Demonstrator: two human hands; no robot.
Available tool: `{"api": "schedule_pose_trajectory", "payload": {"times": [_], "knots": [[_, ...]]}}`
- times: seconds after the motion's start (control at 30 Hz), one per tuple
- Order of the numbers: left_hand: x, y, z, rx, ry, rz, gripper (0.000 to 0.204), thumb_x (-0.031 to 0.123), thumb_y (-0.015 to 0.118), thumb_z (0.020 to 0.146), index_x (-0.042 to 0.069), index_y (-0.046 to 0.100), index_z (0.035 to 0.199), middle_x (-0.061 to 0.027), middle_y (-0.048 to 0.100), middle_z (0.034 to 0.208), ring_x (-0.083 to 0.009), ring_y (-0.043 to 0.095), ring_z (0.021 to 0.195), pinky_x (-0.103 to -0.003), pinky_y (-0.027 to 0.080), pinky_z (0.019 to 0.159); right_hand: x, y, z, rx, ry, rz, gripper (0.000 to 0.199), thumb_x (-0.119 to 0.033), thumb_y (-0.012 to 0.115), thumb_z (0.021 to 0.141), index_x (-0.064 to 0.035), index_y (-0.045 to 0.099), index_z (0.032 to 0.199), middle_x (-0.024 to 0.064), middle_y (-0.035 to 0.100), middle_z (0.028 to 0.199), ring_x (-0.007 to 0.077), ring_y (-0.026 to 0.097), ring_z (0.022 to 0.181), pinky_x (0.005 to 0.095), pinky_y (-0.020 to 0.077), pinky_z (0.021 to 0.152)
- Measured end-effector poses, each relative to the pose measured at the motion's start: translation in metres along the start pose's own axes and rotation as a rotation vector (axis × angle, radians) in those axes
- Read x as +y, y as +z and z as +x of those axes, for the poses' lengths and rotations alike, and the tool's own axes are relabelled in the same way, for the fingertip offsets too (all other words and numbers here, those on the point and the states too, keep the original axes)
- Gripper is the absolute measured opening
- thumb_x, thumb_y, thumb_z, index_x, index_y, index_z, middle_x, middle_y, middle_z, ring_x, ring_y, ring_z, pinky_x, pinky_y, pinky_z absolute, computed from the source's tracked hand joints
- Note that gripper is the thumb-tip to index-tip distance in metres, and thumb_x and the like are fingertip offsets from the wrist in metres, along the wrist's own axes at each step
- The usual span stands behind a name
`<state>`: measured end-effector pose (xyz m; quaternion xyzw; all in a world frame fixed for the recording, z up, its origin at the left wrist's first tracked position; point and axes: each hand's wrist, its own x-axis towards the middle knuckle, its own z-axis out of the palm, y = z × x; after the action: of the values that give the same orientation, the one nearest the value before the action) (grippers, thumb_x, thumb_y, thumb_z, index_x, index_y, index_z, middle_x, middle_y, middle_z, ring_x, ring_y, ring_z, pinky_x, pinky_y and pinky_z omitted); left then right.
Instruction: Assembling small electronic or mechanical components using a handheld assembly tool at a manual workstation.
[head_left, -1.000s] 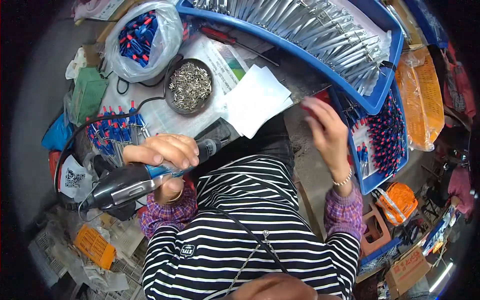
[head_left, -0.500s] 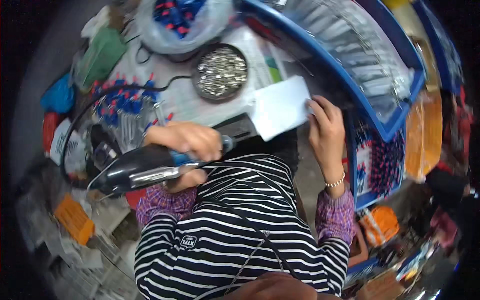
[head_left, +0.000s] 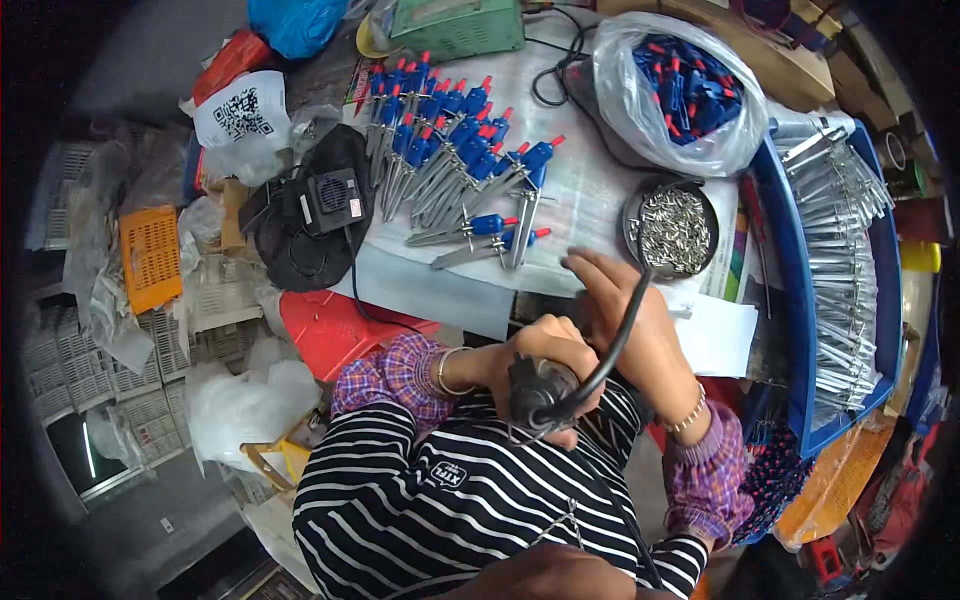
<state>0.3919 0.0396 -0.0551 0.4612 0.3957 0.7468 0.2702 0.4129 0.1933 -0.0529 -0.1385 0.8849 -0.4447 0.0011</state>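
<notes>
A black corded electric screwdriver [head_left: 540, 395] is in my left hand [head_left: 555, 345], its fingers wrapped round the body. The back end points up toward me, so its tip is hidden. My right hand [head_left: 640, 325] is close beside it with fingers stretched out over the table's front edge; its thumb and whatever lies under the palm do not show. The tool's black cord passes in front of the right hand. A white sheet [head_left: 722, 335] lies just right of that hand. Beyond it stands a round dark bowl [head_left: 712, 250] of small silvery metal pieces.
Several blue-handled, red-tipped metal pieces [head_left: 470, 150] lie on the table left of the bowl. A plastic bag [head_left: 610, 70] holds more blue-and-red parts. At right, a blue tray [head_left: 805, 400] carries metal strips. A black device [head_left: 335, 200] and green box [head_left: 460, 28] sit leftward.
My right hand has left the white sheet and come beside my left hand. The screwdriver has swung from lying sideways to pointing its back end at me. The view has turned leftward.
</notes>
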Motion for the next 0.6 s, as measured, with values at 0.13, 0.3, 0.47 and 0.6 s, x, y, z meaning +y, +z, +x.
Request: {"api": "schedule_pose_trajectory", "payload": {"times": [0.13, 0.3, 0.47, 0.6], "knots": [[-0.006, -0.007, -0.011, -0.005, 0.021, 0.007, 0.031, 0.018, 0.081, 0.063, 0.005, 0.058, 0.079, -0.0034, 0.061, 0.065, -0.018, 0.06, 0.052, -0.027, 0.045, 0.049, -0.002, 0.028, 0.047, 0.044, -0.069, -0.144, 0.045, 0.009, 0.055, 0.068, 0.0008, 0.054, 0.113, 0.0152, 0.056, 0.116, 0.0347, 0.055, 0.1, 0.0382, 0.0476, 0.083], [-0.009, -0.015, -0.013, -0.033, 0.091, -0.003, 0.033, 0.019, 0.079, 0.061, 0.004, 0.059, 0.082, -0.0039, 0.062, 0.067, -0.0186, 0.061, 0.052, -0.026, 0.045, 0.049, 0.013, 0.047, 0.075, 0.041, -0.119, -0.343, 0.044, 0.006, 0.057, 0.066, -0.0008, 0.056, 0.11, 0.0124, 0.054, 0.12, 0.0299, 0.054, 0.099, 0.0364, 0.0476, 0.083], [-0.012, -0.014, -0.014, -0.012, 0.076, -0.046, 0.033, 0.02, 0.078, 0.061, 0.004, 0.059, 0.083, -0.0037, 0.061, 0.066, -0.0188, 0.06, 0.053, -0.027, 0.045, 0.049, 0.026, 0.051, 0.09, 0.039, -0.197, -0.529, 0.034, -0.003, 0.058, 0.07, -0.0043, 0.059, 0.104, 0.0074, 0.054, 0.118, 0.0236, 0.054, 0.096, 0.0347, 0.0479, 0.08], [-0.012, -0.016, -0.013, -0.004, 0.041, -0.072, 0.034, 0.017, 0.082, 0.059, 0.005, 0.059, 0.081, -0.004, 0.061, 0.065, -0.019, 0.059, 0.052, -0.027, 0.045, 0.048, 0.025, 0.044, 0.09, 0.015, -0.18, -0.545, 0.033, -0.004, 0.06, 0.069, -0.005, 0.059, 0.102, 0.0069, 0.053, 0.117, 0.0239, 0.053, 0.097, 0.0338, 0.0479, 0.078]]}}
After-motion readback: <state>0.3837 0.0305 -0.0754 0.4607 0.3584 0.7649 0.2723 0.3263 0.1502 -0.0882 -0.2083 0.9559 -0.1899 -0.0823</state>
